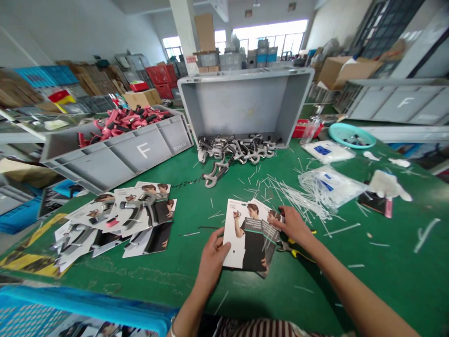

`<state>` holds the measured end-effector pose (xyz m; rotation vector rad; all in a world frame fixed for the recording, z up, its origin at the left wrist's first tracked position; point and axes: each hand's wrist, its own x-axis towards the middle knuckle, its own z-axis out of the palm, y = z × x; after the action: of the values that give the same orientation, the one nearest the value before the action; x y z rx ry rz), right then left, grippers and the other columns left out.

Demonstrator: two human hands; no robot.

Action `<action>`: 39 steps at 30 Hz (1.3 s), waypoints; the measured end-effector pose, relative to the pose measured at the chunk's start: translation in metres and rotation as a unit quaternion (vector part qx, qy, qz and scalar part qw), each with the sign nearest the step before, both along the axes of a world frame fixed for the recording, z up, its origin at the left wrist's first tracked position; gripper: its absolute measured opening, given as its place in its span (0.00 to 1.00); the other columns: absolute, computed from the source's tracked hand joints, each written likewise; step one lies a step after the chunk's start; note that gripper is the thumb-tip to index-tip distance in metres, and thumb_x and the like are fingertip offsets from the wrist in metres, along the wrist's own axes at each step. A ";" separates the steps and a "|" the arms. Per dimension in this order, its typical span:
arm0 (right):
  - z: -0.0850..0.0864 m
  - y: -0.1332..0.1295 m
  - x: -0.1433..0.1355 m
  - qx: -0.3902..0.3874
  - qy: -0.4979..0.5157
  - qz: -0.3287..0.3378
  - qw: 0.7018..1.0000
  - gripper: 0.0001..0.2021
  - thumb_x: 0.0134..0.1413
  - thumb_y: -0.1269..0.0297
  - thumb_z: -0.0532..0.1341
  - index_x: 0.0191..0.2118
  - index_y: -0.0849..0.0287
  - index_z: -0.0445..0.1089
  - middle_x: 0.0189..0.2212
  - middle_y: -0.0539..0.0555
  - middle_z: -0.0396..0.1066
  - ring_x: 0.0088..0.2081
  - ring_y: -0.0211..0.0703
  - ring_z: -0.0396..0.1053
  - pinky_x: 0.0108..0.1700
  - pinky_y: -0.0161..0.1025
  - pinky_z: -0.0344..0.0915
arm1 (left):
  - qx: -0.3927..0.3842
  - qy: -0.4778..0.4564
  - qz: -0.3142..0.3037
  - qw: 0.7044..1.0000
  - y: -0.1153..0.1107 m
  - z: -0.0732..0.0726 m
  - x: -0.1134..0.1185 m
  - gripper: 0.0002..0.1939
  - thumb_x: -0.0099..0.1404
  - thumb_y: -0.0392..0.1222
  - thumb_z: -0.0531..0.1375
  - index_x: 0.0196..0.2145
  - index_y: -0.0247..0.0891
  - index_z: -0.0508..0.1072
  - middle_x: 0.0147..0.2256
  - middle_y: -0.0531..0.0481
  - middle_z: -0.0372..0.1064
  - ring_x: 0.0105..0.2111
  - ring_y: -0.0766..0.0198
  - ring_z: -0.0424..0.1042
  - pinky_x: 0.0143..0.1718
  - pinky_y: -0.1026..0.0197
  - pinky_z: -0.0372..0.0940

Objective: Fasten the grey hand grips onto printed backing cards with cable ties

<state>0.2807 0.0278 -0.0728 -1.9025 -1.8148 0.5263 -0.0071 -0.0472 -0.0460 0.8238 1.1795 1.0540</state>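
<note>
My left hand [213,256] grips the left edge of a small stack of printed packaging cards [233,243], its thumb on top. My right hand [293,224] closes on the right edge of the same cards, which are fanned slightly to the right. Just below the right wrist lies a pair of pliers [300,255] with yellow-and-black handles, partly under the arm. To the left, more cards [135,206] lie in an overlapping pile, with grey and black curved handle-like parts on them. Loose white zip ties [298,199] are scattered beyond my right hand.
A grey crate on its side [245,107] spills grey and black handle parts [242,149]. Another crate [140,152] holds pink and black ones [129,119]. At right are plastic bags [331,185], a white glove [389,185] and a turquoise bowl [351,133]. A blue basket [87,299] stands near left.
</note>
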 end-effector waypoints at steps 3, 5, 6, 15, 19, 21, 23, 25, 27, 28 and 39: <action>0.001 0.007 0.017 -0.032 0.092 -0.001 0.995 0.17 0.46 0.50 0.66 0.36 0.58 0.73 0.32 0.55 0.72 0.34 0.49 0.68 0.38 0.43 0.61 | -0.012 0.004 0.018 1.000 -0.002 -0.004 -0.004 0.35 0.53 0.47 0.68 0.55 0.33 0.63 0.35 0.46 0.78 0.27 0.61 0.74 0.27 0.64 0.66; 0.004 0.010 0.026 -0.041 0.117 0.002 0.992 0.12 0.47 0.52 0.64 0.29 0.57 0.73 0.26 0.51 0.72 0.29 0.44 0.67 0.34 0.40 0.60 | -0.013 0.003 0.013 1.000 -0.002 -0.007 -0.004 0.35 0.54 0.48 0.67 0.56 0.33 0.63 0.36 0.45 0.77 0.27 0.61 0.75 0.27 0.63 0.66; 0.006 0.012 0.030 -0.042 0.132 -0.002 0.990 0.11 0.47 0.53 0.64 0.27 0.57 0.73 0.24 0.50 0.72 0.28 0.43 0.67 0.32 0.39 0.60 | -0.011 0.003 0.006 1.000 -0.002 -0.009 -0.004 0.35 0.55 0.48 0.67 0.56 0.33 0.62 0.37 0.44 0.77 0.28 0.60 0.75 0.27 0.63 0.67; 0.056 -0.013 0.003 0.005 0.316 -0.033 0.948 0.18 0.56 0.46 0.58 0.34 0.57 0.68 0.23 0.51 0.72 0.20 0.37 0.64 0.23 0.36 0.61 | 0.279 0.385 -0.003 0.880 0.009 0.027 0.008 0.15 0.65 0.43 0.59 0.48 0.42 0.74 0.53 0.42 0.69 0.55 0.50 0.65 0.58 0.47 0.56; 0.091 -0.035 -0.043 -0.018 0.367 0.018 0.930 0.15 0.55 0.48 0.62 0.32 0.56 0.67 0.16 0.47 0.67 0.18 0.36 0.62 0.21 0.34 0.58 | 0.289 0.370 -0.132 0.873 0.005 0.047 0.042 0.11 0.64 0.44 0.60 0.44 0.44 0.76 0.37 0.48 0.75 0.37 0.56 0.72 0.44 0.56 0.64; 0.098 -0.041 -0.056 -0.014 0.381 0.020 0.924 0.15 0.56 0.49 0.63 0.31 0.56 0.67 0.15 0.46 0.65 0.18 0.36 0.62 0.22 0.33 0.58 | 0.265 0.349 -0.127 0.890 0.002 0.047 0.053 0.08 0.64 0.44 0.59 0.40 0.44 0.76 0.35 0.49 0.75 0.35 0.57 0.71 0.41 0.58 0.63; 0.097 -0.046 -0.062 -0.034 0.413 0.042 0.909 0.14 0.55 0.50 0.64 0.35 0.56 0.68 0.18 0.46 0.66 0.19 0.36 0.63 0.22 0.33 0.58 | 0.218 0.300 -0.110 0.922 -0.002 0.042 0.054 0.08 0.65 0.43 0.58 0.37 0.42 0.77 0.34 0.49 0.76 0.32 0.59 0.71 0.37 0.60 0.63; 0.087 -0.053 -0.065 -0.091 0.442 0.093 0.888 0.13 0.55 0.51 0.64 0.38 0.56 0.70 0.22 0.47 0.68 0.21 0.36 0.64 0.22 0.32 0.58 | 0.142 0.230 -0.107 0.957 -0.008 0.035 0.050 0.08 0.64 0.44 0.59 0.35 0.40 0.77 0.30 0.50 0.76 0.27 0.62 0.69 0.30 0.63 0.61; 0.073 -0.065 -0.067 -0.158 0.456 0.140 0.865 0.13 0.55 0.52 0.65 0.38 0.56 0.71 0.24 0.48 0.69 0.22 0.36 0.64 0.23 0.33 0.59 | 0.075 0.183 -0.115 0.973 -0.015 0.029 0.044 0.09 0.62 0.46 0.60 0.30 0.38 0.76 0.26 0.51 0.74 0.23 0.65 0.66 0.26 0.64 0.59; 0.066 -0.071 -0.069 -0.182 0.459 0.151 0.856 0.13 0.55 0.52 0.65 0.36 0.57 0.71 0.23 0.48 0.69 0.22 0.36 0.65 0.24 0.33 0.60 | 0.060 0.174 -0.125 0.975 -0.018 0.027 0.041 0.10 0.61 0.46 0.61 0.28 0.38 0.75 0.25 0.51 0.74 0.22 0.65 0.66 0.26 0.65 0.59; 0.020 -0.065 -0.080 -0.144 0.672 -0.017 0.726 0.14 0.52 0.54 0.68 0.35 0.58 0.68 0.33 0.52 0.75 0.29 0.36 0.71 0.35 0.36 0.71 | 0.178 0.452 -0.022 0.874 0.030 0.004 -0.018 0.11 0.58 0.42 0.63 0.39 0.37 0.77 0.47 0.39 0.71 0.51 0.47 0.65 0.59 0.41 0.52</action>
<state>0.2006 -0.0375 -0.0529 -1.0035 -0.6873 1.6688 -0.0246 -0.0172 -0.0419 1.7450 1.7420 0.8564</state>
